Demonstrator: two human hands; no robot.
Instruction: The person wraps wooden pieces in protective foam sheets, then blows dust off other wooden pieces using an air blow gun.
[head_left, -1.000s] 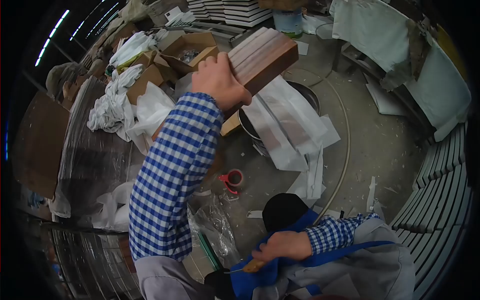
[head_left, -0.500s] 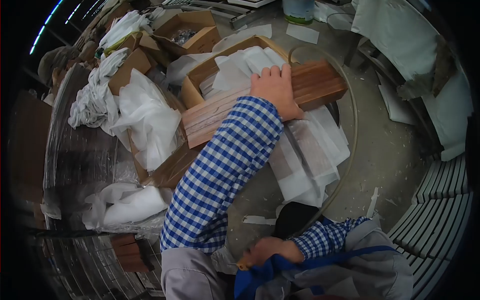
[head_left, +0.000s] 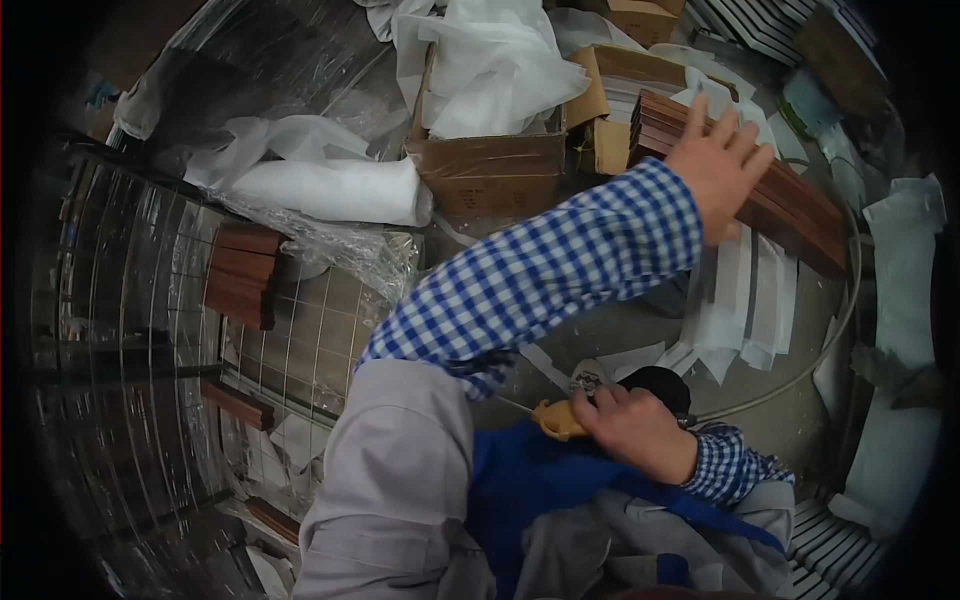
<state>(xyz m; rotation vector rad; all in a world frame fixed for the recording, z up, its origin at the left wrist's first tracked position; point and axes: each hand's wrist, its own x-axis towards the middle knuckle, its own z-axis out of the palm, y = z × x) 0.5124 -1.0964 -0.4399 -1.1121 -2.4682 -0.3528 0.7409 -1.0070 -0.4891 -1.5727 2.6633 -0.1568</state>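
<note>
My left hand (head_left: 718, 170) reaches to the upper right, fingers spread over a stack of brown, grooved wood-look strips (head_left: 800, 218). Its palm seems to rest against the stack; the contact is partly hidden. Low in front of my body, my right hand (head_left: 640, 430) is closed around a yellow air blow gun (head_left: 560, 420). A thin nozzle points left from the gun, and much of its body is hidden by the fingers. Beneath the brown stack lie white wrapping sheets (head_left: 735, 300).
A hose (head_left: 845, 320) loops around the right side. Cardboard boxes (head_left: 490, 175) with white foam sheet stand at the back. Left of them lies a white foam roll (head_left: 325, 190). A wire mesh cage (head_left: 290, 340) with brown pieces (head_left: 243, 272) is at left. Slatted panels (head_left: 830, 550) lie lower right.
The view has swung left and down, so the scene sits farther right. My left hand's fingers are now more spread on the brown stack. My right hand and the yellow gun show more clearly.
</note>
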